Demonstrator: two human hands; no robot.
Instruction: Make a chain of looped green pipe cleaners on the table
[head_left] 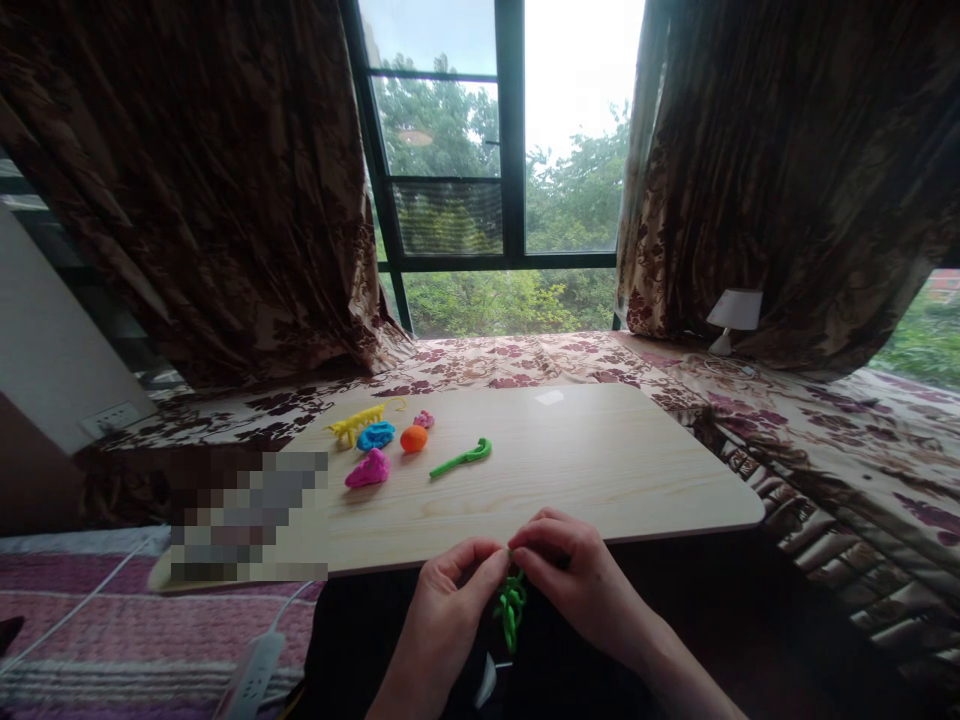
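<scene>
Two hands meet over a dangle of green clay!

And here we are, just off the near edge of the table, with both hands at the centre. The left hand is pinched, thumb against finger, at the top of the green clay. Opposite it, the right hand matches that pinch, fingertips almost meeting its partner's. Below them the clay hangs in loops and strands, in front of dark clothing.

Up on the tabletop, what a line-up! A green stick lies alone, its far end curled into a hook. To its left sits an orange ball, with a small pink piece just behind. Further left, a blue lump lies right by a long yellow figure, and nearer the person rests a bright pink lump. Over by the right curtain stands a white lamp.
</scene>
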